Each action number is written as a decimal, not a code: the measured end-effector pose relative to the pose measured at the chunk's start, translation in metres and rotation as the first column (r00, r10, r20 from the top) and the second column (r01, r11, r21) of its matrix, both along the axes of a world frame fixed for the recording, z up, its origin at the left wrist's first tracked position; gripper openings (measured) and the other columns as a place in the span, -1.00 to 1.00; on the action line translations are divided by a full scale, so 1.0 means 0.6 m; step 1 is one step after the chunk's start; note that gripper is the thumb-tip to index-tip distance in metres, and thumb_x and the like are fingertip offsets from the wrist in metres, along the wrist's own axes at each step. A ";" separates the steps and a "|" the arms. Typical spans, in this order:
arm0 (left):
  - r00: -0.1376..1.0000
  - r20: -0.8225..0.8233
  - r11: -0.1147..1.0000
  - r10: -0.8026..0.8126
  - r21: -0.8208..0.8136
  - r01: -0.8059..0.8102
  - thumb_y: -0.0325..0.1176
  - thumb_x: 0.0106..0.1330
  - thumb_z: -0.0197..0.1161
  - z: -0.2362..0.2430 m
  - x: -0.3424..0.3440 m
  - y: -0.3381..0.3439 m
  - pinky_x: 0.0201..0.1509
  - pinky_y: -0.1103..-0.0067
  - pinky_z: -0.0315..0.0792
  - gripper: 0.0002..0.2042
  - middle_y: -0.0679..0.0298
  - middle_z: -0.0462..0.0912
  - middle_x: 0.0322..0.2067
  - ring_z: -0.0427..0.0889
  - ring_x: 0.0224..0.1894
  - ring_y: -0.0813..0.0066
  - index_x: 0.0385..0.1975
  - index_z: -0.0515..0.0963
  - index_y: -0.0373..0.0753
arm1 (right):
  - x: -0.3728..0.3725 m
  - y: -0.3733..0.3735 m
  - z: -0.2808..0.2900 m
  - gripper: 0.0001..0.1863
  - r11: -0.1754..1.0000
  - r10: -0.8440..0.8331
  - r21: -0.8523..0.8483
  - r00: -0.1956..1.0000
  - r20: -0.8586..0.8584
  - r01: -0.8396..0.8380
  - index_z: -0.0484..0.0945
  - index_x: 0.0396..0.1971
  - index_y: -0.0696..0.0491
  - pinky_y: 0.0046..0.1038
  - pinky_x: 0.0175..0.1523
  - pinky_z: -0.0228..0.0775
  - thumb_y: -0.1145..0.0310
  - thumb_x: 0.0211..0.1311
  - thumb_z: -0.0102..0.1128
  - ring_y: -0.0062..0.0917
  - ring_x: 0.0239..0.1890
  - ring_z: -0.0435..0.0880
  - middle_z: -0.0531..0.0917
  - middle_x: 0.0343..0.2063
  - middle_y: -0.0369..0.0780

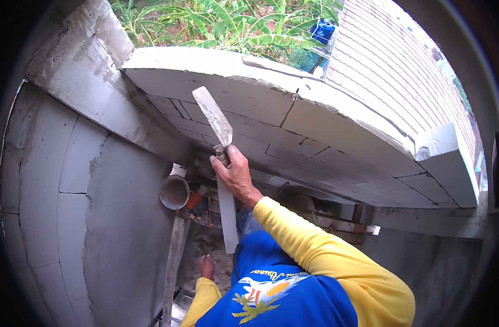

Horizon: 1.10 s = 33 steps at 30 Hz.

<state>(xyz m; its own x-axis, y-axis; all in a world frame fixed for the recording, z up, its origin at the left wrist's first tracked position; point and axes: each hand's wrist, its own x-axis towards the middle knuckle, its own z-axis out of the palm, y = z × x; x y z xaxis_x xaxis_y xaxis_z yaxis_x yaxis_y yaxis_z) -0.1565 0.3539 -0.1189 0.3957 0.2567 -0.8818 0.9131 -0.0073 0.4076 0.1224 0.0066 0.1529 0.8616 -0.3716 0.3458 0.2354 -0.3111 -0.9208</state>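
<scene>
My right hand (236, 171) is closed around the handle of a trowel (214, 115). Its narrow, mortar-smeared blade points up and away, in front of the inner face of a low light-grey block wall (260, 103). A long pale flat strip (226, 212) runs down from below that hand; whether the hand touches it cannot be made out. Lower down, beside my blue shirt, my left hand (206, 267) hangs with its short-looking fingers apart. Nothing shows in it, though much of it is turned from view.
A round bucket (174, 192) stands by the left wall, next to an orange object (194, 200) and rubble. A wooden plank (174, 267) leans below it. A partly plastered block wall (118, 218) rises at left. Past the low wall are banana plants (222, 24) and a tiled roof (396, 71).
</scene>
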 end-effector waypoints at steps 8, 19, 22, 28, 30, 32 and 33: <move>0.984 0.001 0.981 -0.179 -0.076 0.179 -0.01 0.55 0.19 -0.010 0.074 -0.032 -0.17 0.36 0.60 -0.38 0.22 0.61 0.05 0.70 -0.02 0.28 0.50 0.23 -0.10 | 0.011 -0.168 0.057 -0.63 0.888 0.167 0.460 0.917 -0.363 0.020 0.47 -0.20 0.23 -0.17 -0.17 0.49 0.15 0.48 0.09 -0.20 -0.39 0.67 0.66 -0.44 -0.03; 0.690 0.133 0.699 -0.712 0.027 0.715 -0.14 0.47 0.39 0.063 0.282 -0.166 -0.11 0.52 0.56 -0.68 0.25 0.73 -0.17 0.73 -0.06 0.44 -0.09 0.57 -0.29 | -0.665 -0.268 -0.371 -0.53 0.951 -0.290 -0.266 0.149 -0.945 0.158 0.54 0.04 0.16 0.05 0.18 0.46 0.06 0.39 0.08 0.06 0.08 0.67 0.71 -0.03 0.11; 0.513 0.073 0.519 -0.855 0.119 0.847 -0.11 0.45 0.41 0.100 0.338 -0.248 -0.14 0.58 0.53 -0.66 0.28 0.72 -0.25 0.69 -0.16 0.54 -0.15 0.59 -0.31 | -0.790 -0.233 -0.432 -0.47 0.882 -0.248 -0.270 -0.106 -0.963 0.386 0.51 0.15 0.15 0.02 0.27 0.44 0.02 0.44 0.12 0.04 0.20 0.62 0.68 0.07 0.11; 0.354 0.153 0.378 -0.923 0.175 0.909 -0.06 0.46 0.39 0.072 0.356 -0.416 -0.13 0.60 0.44 -0.54 0.29 0.66 -0.21 0.53 -0.27 0.62 0.11 0.58 -0.34 | -0.861 -0.152 -0.595 -0.32 0.683 0.003 -0.236 -0.325 -0.946 0.691 0.47 0.28 0.19 -0.07 0.40 0.37 -0.05 0.41 0.19 0.08 0.31 0.54 0.58 0.21 0.21; 0.307 0.112 0.324 -0.945 0.196 0.926 -0.10 0.46 0.39 0.032 0.353 -0.466 -0.06 0.58 0.43 -0.48 0.29 0.65 -0.17 0.54 -0.21 0.61 0.25 0.51 -0.34 | -0.860 -0.137 -0.639 -0.28 0.590 -0.026 -0.215 -0.248 -0.969 0.778 0.44 0.30 0.25 -0.10 0.39 0.37 -0.03 0.41 0.23 0.10 0.30 0.54 0.58 0.21 0.23; 0.252 -0.090 0.233 -0.964 0.178 0.956 -0.17 0.47 0.39 -0.072 0.385 -0.460 0.07 0.52 0.46 -0.45 0.26 0.66 -0.08 0.59 -0.06 0.52 0.36 0.44 -0.26 | -0.864 -0.106 -0.705 -0.28 0.463 -0.205 -0.219 -0.136 -0.969 0.859 0.40 0.35 0.25 -0.08 0.38 0.36 -0.01 0.43 0.22 0.13 0.32 0.53 0.58 0.21 0.23; 0.209 -0.232 0.172 -0.950 0.171 0.970 -0.20 0.47 0.39 -0.137 0.403 -0.454 0.14 0.48 0.48 -0.45 0.23 0.67 -0.02 0.62 0.02 0.44 0.39 0.43 -0.19 | -0.857 -0.088 -0.731 -0.29 0.428 -0.297 -0.270 -0.148 -0.943 0.863 0.40 0.35 0.25 -0.14 0.23 0.47 0.02 0.43 0.25 0.03 0.16 0.65 0.65 0.12 0.17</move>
<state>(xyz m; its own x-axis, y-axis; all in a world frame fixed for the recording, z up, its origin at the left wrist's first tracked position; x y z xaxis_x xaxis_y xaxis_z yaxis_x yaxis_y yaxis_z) 0.0854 0.0817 -0.2011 0.4403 -0.1019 -0.8921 0.1337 -0.9750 0.1773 -0.3918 -0.0464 -0.2857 -0.2808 -0.7104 -0.6453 -0.7487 0.5829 -0.3158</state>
